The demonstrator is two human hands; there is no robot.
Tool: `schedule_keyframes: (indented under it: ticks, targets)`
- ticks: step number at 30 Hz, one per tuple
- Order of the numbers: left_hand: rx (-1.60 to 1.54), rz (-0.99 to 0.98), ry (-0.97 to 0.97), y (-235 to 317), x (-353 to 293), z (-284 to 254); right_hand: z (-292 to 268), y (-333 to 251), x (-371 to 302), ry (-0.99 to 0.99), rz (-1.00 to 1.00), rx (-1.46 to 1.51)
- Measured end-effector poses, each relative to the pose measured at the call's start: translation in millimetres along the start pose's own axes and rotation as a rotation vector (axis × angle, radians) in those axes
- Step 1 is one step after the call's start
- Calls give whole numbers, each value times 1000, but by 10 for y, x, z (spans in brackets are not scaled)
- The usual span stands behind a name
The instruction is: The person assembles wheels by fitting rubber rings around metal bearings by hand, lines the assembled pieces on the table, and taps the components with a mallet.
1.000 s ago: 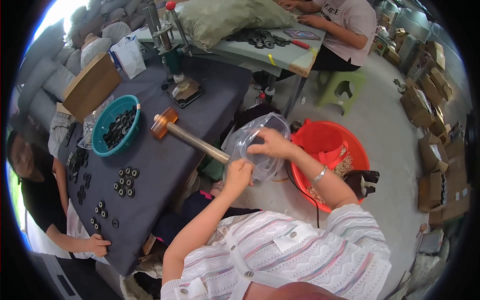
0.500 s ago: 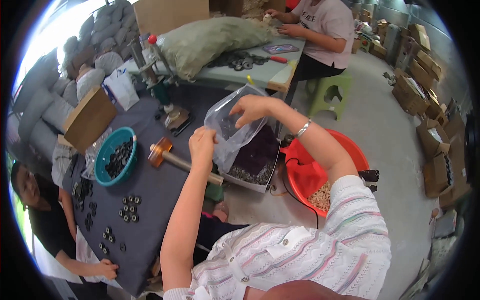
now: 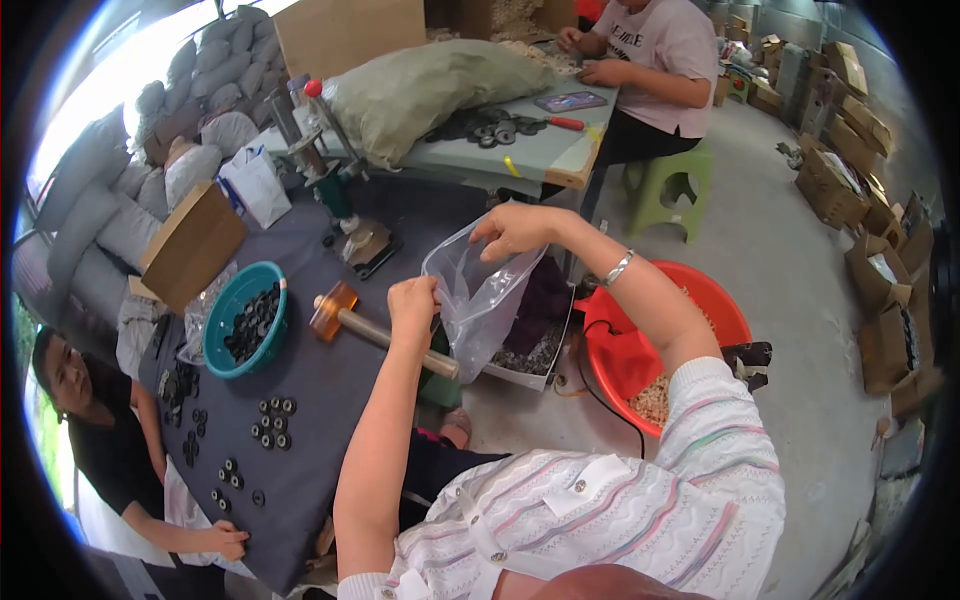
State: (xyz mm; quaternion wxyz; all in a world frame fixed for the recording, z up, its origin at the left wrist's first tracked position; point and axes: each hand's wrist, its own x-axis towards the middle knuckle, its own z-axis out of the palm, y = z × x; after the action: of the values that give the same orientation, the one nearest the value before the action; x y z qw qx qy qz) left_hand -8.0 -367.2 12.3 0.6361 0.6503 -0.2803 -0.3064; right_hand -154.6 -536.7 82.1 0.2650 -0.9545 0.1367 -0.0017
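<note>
My left hand (image 3: 412, 308) is closed on the left edge of a clear plastic bag (image 3: 478, 318) and holds it up. At the bag's mouth, my right hand (image 3: 515, 230) hangs with bent fingers apart, and I see nothing held in them. Below and behind the bag stands a white box (image 3: 518, 377) with a dark purple bag and small grey pieces in it. A mallet (image 3: 335, 310) with an amber head lies on the dark-covered table (image 3: 330, 400), its wooden handle passing beneath my left forearm.
Left of the mallet sits a teal basin (image 3: 280, 325) of black parts; small black rollers (image 3: 270, 425) lie nearer. A hand press (image 3: 350, 225) stands behind. A red tub (image 3: 735, 320) is on the floor at right. Two other people sit nearby, one at left, one beyond the green table.
The whole view has shifted slightly. My right hand's fingers droop a little more at the bag's mouth, while my left hand keeps its grip. The far person's hands have moved apart.
</note>
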Motion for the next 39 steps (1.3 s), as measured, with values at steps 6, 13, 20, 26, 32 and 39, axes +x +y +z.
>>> schedule_keyframes:
  ticks: [6,13,20,26,32,39]
  targets:
    - [63,-61,19,-114,14,-69,-23,-49,57,247,-90,365]
    - [155,-128,34,-71,22,-164,-481,377,326,1099,-56,-136]
    - [265,-130,99,205,282,-92,-588,790,478,1155,-63,-220]
    - [262,-86,161,159,435,88,-345,499,311,977,-209,-514]
    - [256,-67,136,189,381,155,141,-84,313,346,143,-510]
    - [546,20,187,114,347,40,244,266,526,286,37,-230]
